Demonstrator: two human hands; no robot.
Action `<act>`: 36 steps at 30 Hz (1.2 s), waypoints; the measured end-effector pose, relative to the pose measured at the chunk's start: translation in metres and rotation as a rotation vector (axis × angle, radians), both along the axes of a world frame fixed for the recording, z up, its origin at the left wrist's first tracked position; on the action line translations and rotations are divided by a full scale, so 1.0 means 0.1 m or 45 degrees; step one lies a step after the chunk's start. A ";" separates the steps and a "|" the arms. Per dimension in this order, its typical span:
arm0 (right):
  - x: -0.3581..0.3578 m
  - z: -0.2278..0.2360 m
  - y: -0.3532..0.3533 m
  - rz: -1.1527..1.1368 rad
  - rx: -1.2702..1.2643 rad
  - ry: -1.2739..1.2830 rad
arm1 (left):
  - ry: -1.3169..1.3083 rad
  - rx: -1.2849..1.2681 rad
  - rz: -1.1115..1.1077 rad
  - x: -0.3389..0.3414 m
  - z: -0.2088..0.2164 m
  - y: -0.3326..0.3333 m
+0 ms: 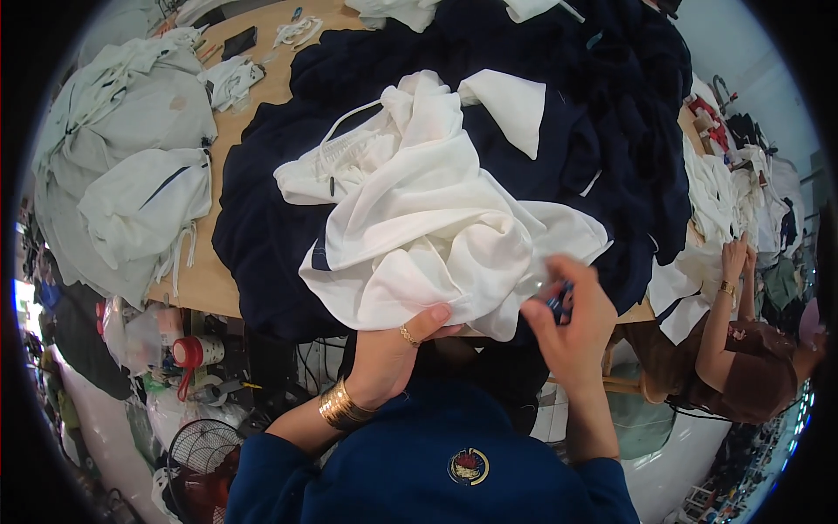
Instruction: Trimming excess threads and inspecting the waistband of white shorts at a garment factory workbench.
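A white garment (419, 218), with a gathered elastic waistband and a drawcord, lies bunched on a pile of navy fabric (262, 183). My left hand (393, 354) grips its near edge, thumb on top and fingers underneath. At the garment's right side, my right hand (572, 323) is closed round small thread snips (560, 301) with dark blue handles. Their blades are blurred and mostly hidden against the white cloth. A pointed white flap (511, 109) of cloth sticks out at the far side.
Pale grey-white garments (144, 201) are heaped at the table's left. A dark flat pouch (239, 43) lies on the brown tabletop (262, 74). Below left are a fan (205, 467) and a red-lidded bottle (199, 351). At right, another person (742, 358) handles white cloth (711, 196).
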State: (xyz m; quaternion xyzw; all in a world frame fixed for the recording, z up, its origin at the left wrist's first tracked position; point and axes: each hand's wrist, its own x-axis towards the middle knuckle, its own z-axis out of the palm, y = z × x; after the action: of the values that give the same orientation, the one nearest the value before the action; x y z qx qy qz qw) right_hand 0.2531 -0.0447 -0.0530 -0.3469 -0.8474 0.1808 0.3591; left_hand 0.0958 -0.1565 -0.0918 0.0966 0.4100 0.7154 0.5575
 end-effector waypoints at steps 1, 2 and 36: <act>0.01 0.03 -0.04 0.180 0.022 -0.087 | 0.002 -0.010 -0.014 0.00 0.02 -0.01; -0.01 0.05 -0.08 0.215 0.112 -0.112 | 0.003 -0.015 -0.035 -0.01 0.03 0.00; -0.15 -0.02 0.00 0.117 -0.253 0.155 | -0.040 -0.100 -0.187 -0.18 -0.20 0.02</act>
State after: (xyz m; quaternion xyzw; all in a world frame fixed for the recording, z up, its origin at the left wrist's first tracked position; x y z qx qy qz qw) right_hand 0.2385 -0.0452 -0.0553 -0.3300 -0.8170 0.3008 0.3649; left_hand 0.0777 -0.1544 -0.1116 0.0932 0.4208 0.6573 0.6182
